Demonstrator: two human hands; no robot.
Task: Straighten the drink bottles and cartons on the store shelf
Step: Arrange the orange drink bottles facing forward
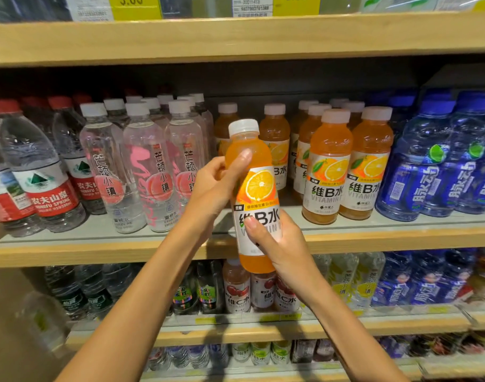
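Shelf (125, 250) left end: water bottles (43, 172), peach bottles (150, 166), upright. Left hand (216, 183) curled round orange bottle (256, 194) near shoulder; bottle off shelf, before front edge, slightly tilted. Right hand (279, 244) wraps lower label. Right: orange row (329, 166), blue bottles (417, 166).

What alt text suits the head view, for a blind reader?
A person holds an orange drink bottle before a store shelf, left hand gripping its upper part, right hand its lower part. Behind stand rows of orange bottles, clear bottles and blue bottles.
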